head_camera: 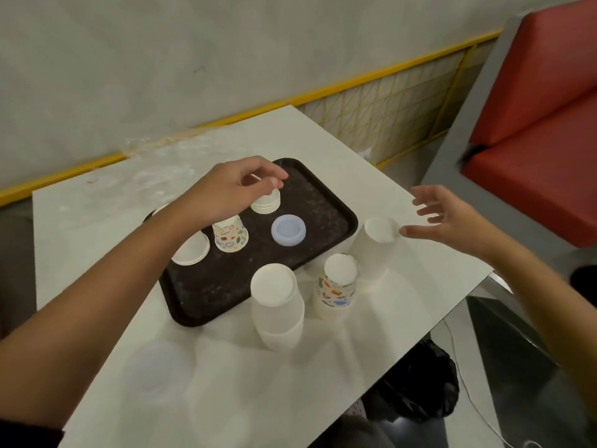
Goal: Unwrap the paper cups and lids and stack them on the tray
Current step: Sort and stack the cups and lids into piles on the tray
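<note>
Tall white stack [374, 250]: cups bottom-up on the table [420, 286], just off the tray [323, 195]. Its long axis is upright. It sits directly ahead of my right thumb tip, below and inward of the spread fingers.

Right hand [452, 221]: wide open, fingers fanned and straight, holding nothing. The thumb tip is very near the stack's top rim; I cannot tell if it touches.

Nearer hand: the right, clearly. The left is well apart from this stack, across the tray.

Left hand [232, 185]: over the tray's far half, fingers curled downward. Thumb and forefinger appear to pinch the top cup of the small white stack [266, 203].

Small white stack: on the tray, directly beneath my left fingertips, upside down and upright.

Lilac lids [288, 230]: on the tray, just toward me from the left fingertips, between the two hands.

Patterned cup [231, 237]: on the tray, under my left wrist, beside a plain white cup [192, 250].

Patterned stack [337, 286] and wide white stack [277, 305]: off the tray, on the table, toward me from the right fingers.

Clear lids [158, 370]: a faint pile beside my left forearm, too pale to say whether still wrapped.

Judgement: the right hand needs only close sideways round the tall stack's upper wall, then carry it inward onto the tray.
</note>
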A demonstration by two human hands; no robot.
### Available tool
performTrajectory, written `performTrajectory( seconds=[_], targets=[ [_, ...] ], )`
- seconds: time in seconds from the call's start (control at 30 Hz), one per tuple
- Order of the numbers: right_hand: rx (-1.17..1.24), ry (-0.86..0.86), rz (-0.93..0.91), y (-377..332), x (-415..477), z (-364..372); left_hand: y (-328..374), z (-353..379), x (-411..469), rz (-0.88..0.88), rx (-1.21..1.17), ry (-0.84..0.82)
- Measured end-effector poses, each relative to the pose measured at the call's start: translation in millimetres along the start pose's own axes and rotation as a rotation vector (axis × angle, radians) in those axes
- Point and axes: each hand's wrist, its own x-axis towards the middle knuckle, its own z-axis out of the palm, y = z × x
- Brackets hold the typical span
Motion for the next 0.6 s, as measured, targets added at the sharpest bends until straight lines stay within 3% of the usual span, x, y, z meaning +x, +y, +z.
performTrajectory(
  seconds=[0.3, 0.6],
  targets=[
    [0.008, -0.172, 0.072, 62, -3, 39, 23, 48, 34, -0.063, 0.137, -0.221],
    [0.139, -0.257, -0.036, 64, 28, 67, 36, 105, 69, -0.208, 0.246, -0.503]
  ],
)
